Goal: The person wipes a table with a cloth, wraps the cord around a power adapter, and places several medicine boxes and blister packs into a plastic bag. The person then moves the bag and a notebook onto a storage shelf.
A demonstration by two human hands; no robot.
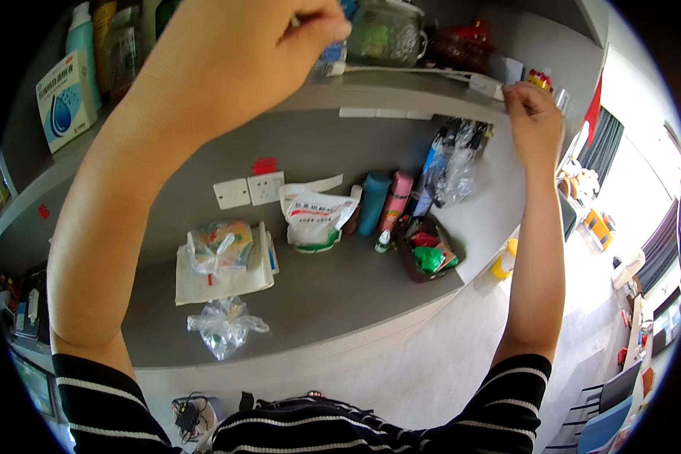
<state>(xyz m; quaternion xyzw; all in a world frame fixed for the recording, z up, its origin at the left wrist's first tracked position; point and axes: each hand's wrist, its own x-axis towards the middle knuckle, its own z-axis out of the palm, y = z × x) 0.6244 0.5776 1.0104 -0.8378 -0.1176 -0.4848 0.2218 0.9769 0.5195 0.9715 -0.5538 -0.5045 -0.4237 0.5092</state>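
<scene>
Both my arms reach up to an upper shelf (pixel 401 88). My left hand (pixel 299 34) is raised in front of it at the top, fingers curled together; the frame edge and the hand itself hide whatever they may hold. My right hand (pixel 536 121) is at the shelf's right end, thumb and fingertips pinched. Beside those fingertips lies a white plug-like block (pixel 486 87) on a white cable (pixel 401 69), which runs left along the shelf edge. Whether the fingers touch it, I cannot tell. A glass jar (pixel 386 34) stands behind the cable.
A box (pixel 66 101) and bottles stand on the upper shelf's left. Below, a counter (pixel 318 303) holds a white pouch (pixel 318 216), a teal flask (pixel 373 203), a pink flask (pixel 396 200), a dark basket (pixel 431 250) and a tied clear bag (pixel 227 327).
</scene>
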